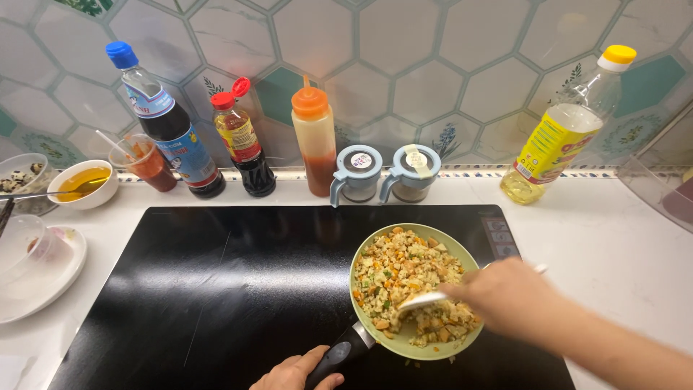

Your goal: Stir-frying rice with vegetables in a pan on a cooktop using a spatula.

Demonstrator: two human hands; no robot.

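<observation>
Filling most of the near counter, a black glass cooktop [238, 289] lies flat on the white worktop [621, 245]. On its right part sits a pale green frying pan [368, 249] holding fried rice [404, 278] with orange and green bits. The pan's black handle [339, 354] points toward the near edge, where the left hand [292, 374] has its fingers clamped around it. The right hand [505, 296] reaches in from the right over the pan's right rim, fingers closed on a white spoon [422, 300] whose bowl lies in the rice.

Along the far tiled wall stand, from left to right, a dark sauce bottle with a blue cap [166, 123], a smaller dark bottle with a red cap [242, 141], an orange squeeze bottle [315, 137], two grey-lidded jars [359, 173], and far right an oil bottle with a yellow cap [570, 126]. At far left sit a small white bowl of yellow liquid [85, 184] and a white plate [32, 289].
</observation>
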